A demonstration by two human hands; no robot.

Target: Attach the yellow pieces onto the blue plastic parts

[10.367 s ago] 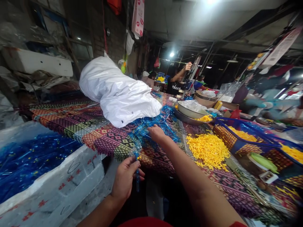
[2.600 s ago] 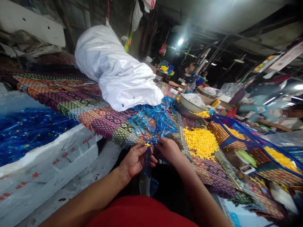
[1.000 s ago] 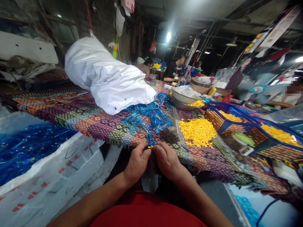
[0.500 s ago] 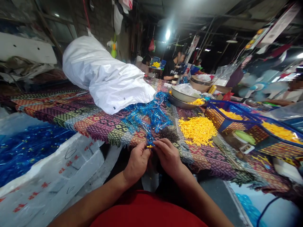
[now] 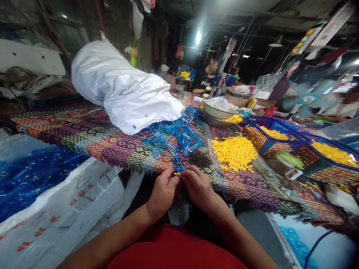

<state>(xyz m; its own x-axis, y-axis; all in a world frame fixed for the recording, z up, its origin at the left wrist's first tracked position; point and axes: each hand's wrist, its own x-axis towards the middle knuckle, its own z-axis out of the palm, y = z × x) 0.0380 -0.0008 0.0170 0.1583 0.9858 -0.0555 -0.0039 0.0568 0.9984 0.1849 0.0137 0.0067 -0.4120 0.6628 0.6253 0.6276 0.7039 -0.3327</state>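
At the table's near edge, my left hand pinches a small yellow plastic piece between thumb and fingertips. Close against it is my right hand, its fingers pressed together at the right end of that piece; whatever they pinch is hidden. Just beyond the fingertips lies a heap of clear blue plastic pieces. Small dark brown bits form a mound beyond my right hand. Further right spreads a pile of yellow plastic pieces.
A big white sack lies across the patterned tablecloth. Stacked metal bowls and blue baskets of yellow pieces stand to the right. At lower left is a foam box holding blue pieces. A person sits further back.
My right hand's fingers have shifted slightly at the yellow piece, which sits at a slightly different angle. My left hand keeps its pinch. The camera view has moved a little.
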